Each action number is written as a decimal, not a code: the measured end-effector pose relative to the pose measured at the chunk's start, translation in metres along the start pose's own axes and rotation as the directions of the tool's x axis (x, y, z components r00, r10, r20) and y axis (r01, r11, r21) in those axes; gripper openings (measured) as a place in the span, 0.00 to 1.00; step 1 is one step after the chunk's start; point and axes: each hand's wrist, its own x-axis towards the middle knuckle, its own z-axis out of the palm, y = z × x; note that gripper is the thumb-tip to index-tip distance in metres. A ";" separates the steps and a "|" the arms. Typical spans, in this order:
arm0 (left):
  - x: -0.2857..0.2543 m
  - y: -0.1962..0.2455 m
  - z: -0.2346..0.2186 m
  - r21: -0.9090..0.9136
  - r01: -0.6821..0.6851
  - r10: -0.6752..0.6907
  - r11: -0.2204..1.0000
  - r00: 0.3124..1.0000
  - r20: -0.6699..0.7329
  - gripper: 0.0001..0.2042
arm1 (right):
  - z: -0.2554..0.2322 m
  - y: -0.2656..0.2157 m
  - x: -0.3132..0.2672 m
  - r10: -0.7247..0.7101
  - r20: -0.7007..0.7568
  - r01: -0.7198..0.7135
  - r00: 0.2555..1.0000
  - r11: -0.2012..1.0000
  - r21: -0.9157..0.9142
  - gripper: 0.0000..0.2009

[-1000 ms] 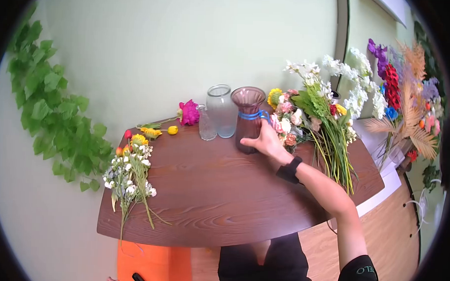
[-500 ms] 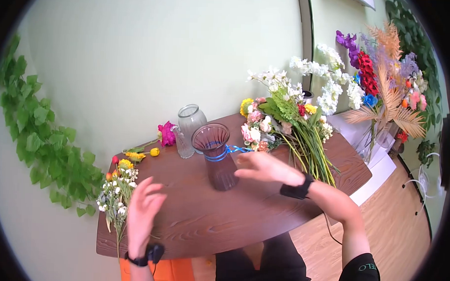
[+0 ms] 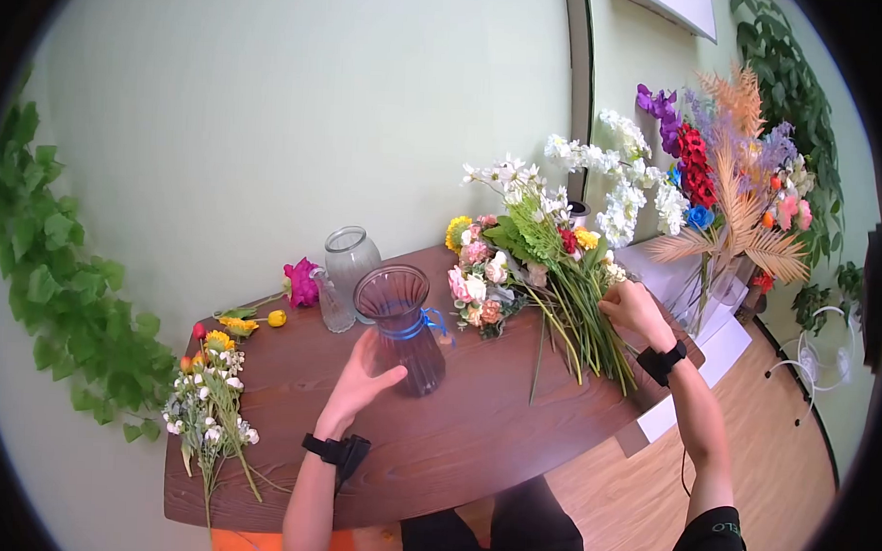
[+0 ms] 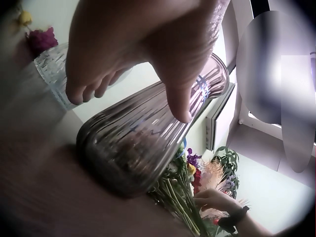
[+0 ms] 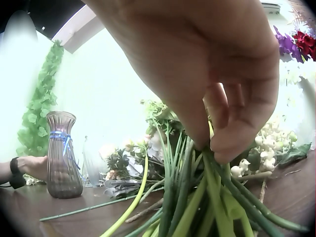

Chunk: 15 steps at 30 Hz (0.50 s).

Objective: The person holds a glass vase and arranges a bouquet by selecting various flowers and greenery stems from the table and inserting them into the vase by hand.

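Note:
My left hand (image 3: 358,381) is at the near left side of a purple ribbed glass vase (image 3: 416,357), thumb across its front and fingers round its far side. A blue ribbon (image 3: 422,325) is tied round the vase's neck, and the vase stands upright on the table. Over at the right, my right hand (image 3: 636,313) is at the pile of flowers. Thumb and index finger pinch a green flower stem (image 5: 213,170) among several others in the right wrist view. The flower head of that stem is lost in the pile.
Behind the vase are a clear glass jar (image 3: 352,263) and a small clear bottle (image 3: 333,306), with a magenta flower (image 3: 302,282) beside them. White and yellow flowers (image 3: 209,394) lie at the table's left end. A tall arrangement (image 3: 744,208) stands beyond the right edge.
The vase was drawn forward by my right hand. That hand then left it and moved right to the flower stems. My left hand rose into view and came to the vase.

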 end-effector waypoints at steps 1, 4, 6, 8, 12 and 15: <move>0.002 -0.001 0.002 -0.002 0.000 0.000 1.000 1.000 0.001 0.49 | 0.001 0.000 0.000 0.005 -0.003 -0.005 1.000 1.000 -0.007 0.10; 0.007 0.002 0.016 -0.033 -0.198 0.201 0.980 0.968 0.150 0.42 | 0.008 0.006 0.004 -0.144 -0.104 0.119 0.984 0.970 -0.211 0.09; 0.009 -0.003 0.015 -0.020 -0.182 0.183 0.983 0.974 0.136 0.41 | 0.002 -0.008 0.001 -0.105 -0.121 0.075 0.987 0.971 -0.225 0.08; 0.009 -0.006 0.015 -0.008 -0.166 0.166 0.986 0.979 0.120 0.41 | -0.007 -0.028 -0.004 -0.067 -0.140 0.032 0.988 0.970 -0.240 0.08; 0.002 -0.007 0.014 0.063 -0.133 0.130 0.989 0.990 0.062 0.43 | -0.020 -0.040 -0.004 -0.164 -0.336 0.099 0.927 0.974 -0.202 0.07; -0.002 -0.002 0.014 0.140 -0.105 0.100 0.984 0.994 0.044 0.43 | -0.024 -0.042 0.005 -0.261 -0.407 0.231 0.876 0.965 -0.122 0.07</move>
